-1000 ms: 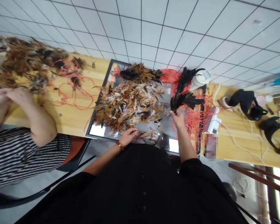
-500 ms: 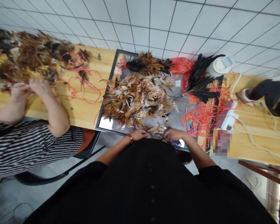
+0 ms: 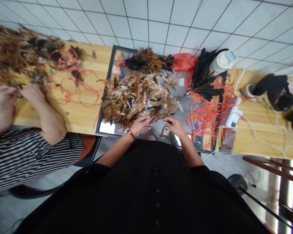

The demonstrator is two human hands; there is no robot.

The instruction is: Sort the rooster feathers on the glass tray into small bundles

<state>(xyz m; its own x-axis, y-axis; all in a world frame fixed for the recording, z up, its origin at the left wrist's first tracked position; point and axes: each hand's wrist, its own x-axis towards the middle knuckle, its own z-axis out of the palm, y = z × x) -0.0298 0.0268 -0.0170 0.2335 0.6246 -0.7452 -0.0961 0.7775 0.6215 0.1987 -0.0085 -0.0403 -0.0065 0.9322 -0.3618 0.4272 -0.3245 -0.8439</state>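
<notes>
A wide pile of brown, black and white feathers (image 3: 139, 97) lies on the dark-framed glass board (image 3: 146, 131) in front of me. At its near edge my left hand (image 3: 140, 125), with a beaded bracelet at the wrist, pinches what looks like a brown feather. To its right, my right hand (image 3: 174, 125) is closed with thumb and fingertips together, facing the left. What its fingertips hold is too small to make out. A small round-ended item (image 3: 165, 131) lies between the hands, close to my body.
Behind the pile lie a tied feather bundle (image 3: 148, 61), a red plastic bag (image 3: 184, 62) and long black feathers (image 3: 205, 78). Red strings (image 3: 205, 113) tangle at the right beside a white power strip (image 3: 234, 113). A co-worker's hands (image 3: 31, 92) handle feathers at the left.
Both my hands have moved forward from the board's near edge to the feather pile. My right hand has come up closer to the pile. The view has shifted slightly.
</notes>
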